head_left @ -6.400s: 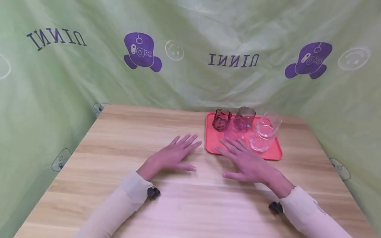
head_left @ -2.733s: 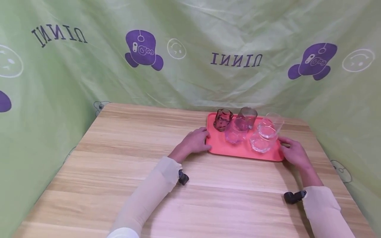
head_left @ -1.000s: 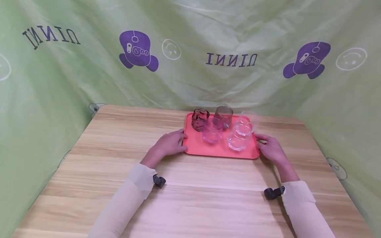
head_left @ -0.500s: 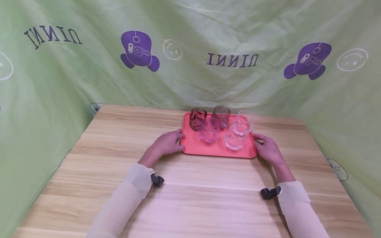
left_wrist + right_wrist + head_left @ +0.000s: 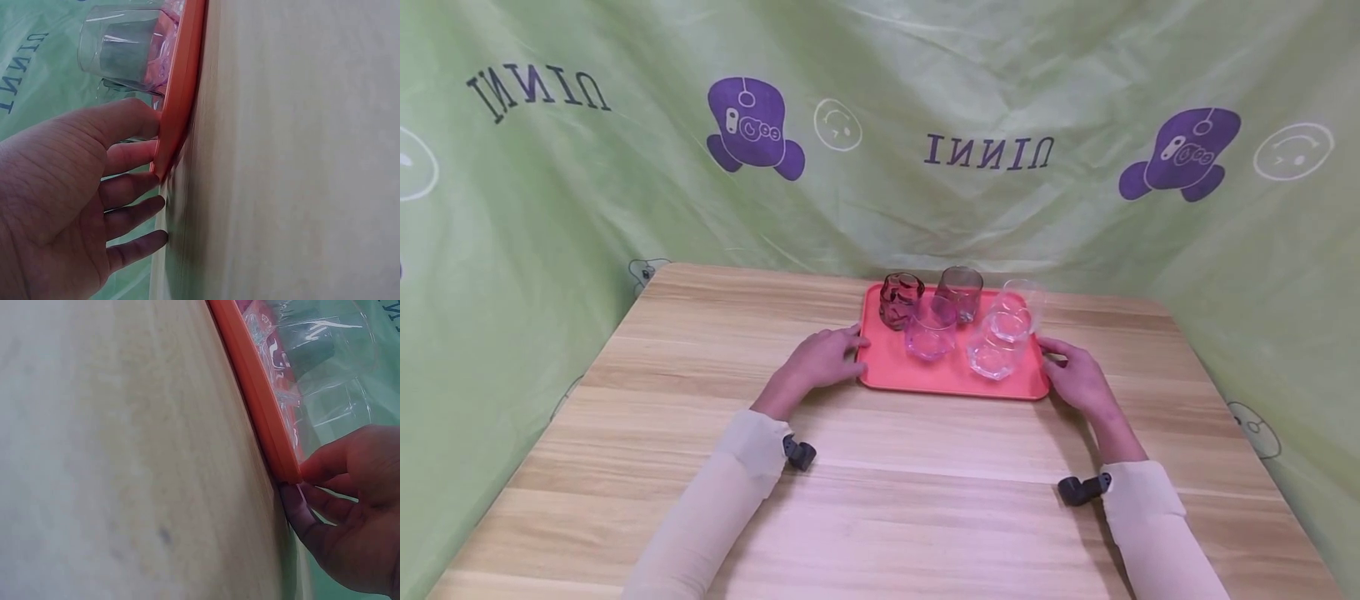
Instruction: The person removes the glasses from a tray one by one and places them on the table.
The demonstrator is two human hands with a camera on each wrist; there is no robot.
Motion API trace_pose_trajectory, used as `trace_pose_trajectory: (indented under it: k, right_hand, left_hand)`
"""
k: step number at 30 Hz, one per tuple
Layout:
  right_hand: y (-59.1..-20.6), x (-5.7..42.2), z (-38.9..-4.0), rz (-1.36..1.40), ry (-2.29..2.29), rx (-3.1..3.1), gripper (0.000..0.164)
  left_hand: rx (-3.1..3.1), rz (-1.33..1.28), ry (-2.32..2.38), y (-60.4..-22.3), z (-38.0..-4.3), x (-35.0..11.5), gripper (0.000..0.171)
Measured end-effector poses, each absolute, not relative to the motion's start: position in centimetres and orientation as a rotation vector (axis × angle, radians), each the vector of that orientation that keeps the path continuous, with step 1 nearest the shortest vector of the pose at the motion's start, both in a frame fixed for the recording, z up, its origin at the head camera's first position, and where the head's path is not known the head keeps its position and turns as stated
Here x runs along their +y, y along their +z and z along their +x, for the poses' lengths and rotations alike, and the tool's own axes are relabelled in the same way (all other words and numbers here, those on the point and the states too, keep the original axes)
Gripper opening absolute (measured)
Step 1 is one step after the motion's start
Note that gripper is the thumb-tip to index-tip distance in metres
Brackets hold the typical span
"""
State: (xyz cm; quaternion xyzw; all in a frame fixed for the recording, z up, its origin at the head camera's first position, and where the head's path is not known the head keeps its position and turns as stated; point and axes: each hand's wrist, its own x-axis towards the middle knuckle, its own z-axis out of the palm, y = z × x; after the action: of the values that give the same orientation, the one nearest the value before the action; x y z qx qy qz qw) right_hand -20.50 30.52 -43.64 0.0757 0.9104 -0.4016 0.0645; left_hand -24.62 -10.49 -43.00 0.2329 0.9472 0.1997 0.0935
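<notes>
A red tray (image 5: 880, 371) lies toward the back of the wooden table, bearing several drinking glasses. My left hand (image 5: 822, 360) holds its left edge; in the left wrist view the thumb (image 5: 134, 119) lies against the rim and the lower fingers spread past the corner. At the opposite edge my right hand (image 5: 1078, 379) pinches the rim near the front corner, also seen in the right wrist view. On the tray stand a wavy dark brown glass (image 5: 895, 312), a smoky grey glass (image 5: 962, 283), a pinkish glass (image 5: 929, 343) and two clear glasses, one (image 5: 991, 360) before the other (image 5: 1030, 300).
The light wood table (image 5: 880, 500) stretches in front of the tray and to both sides. Right behind its back edge hangs a green curtain (image 5: 880, 208) with purple prints. A small black camera (image 5: 800, 452) sits at the left sleeve cuff, another (image 5: 1081, 490) at the right.
Both hands, earlier spread above the table, have taken hold of the tray's sides. The tray has slid left with its glasses, and over the last half second it stays nearly still.
</notes>
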Motion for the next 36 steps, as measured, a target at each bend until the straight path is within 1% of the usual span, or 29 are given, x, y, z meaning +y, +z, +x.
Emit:
trace_pose_trajectory:
  k: [16,20,23,29,32,36]
  right_hand:
    - [-43.3,30.4,-20.9,0.232,-1.233,2.746,0.051]
    - [-43.4,30.6,-20.8,0.188,-1.192,2.753,0.055]
    - [-43.3,30.7,-20.6,0.117,-1.166,2.746,0.060]
    - [-43.5,31.3,-19.9,-0.148,-1.167,2.710,0.075]
    - [-43.6,31.5,-19.6,-0.238,-1.151,2.700,0.085]
    - [-43.6,31.7,-19.3,-0.255,-1.133,2.680,0.099]
  left_hand:
    - [2.833,0.665,0.681,-43.4,-25.2,-10.8,0.050]
    - [2.821,0.661,0.708,-43.7,-25.1,-10.7,0.050]
    - [2.838,0.679,0.699,-43.8,-24.8,-10.4,0.048]
    - [2.930,0.713,0.709,-43.6,-24.3,-9.7,0.048]
    - [2.968,0.711,0.788,-43.3,-24.1,-9.3,0.051]
    - [2.953,0.683,0.952,-42.8,-23.8,-8.5,0.059]
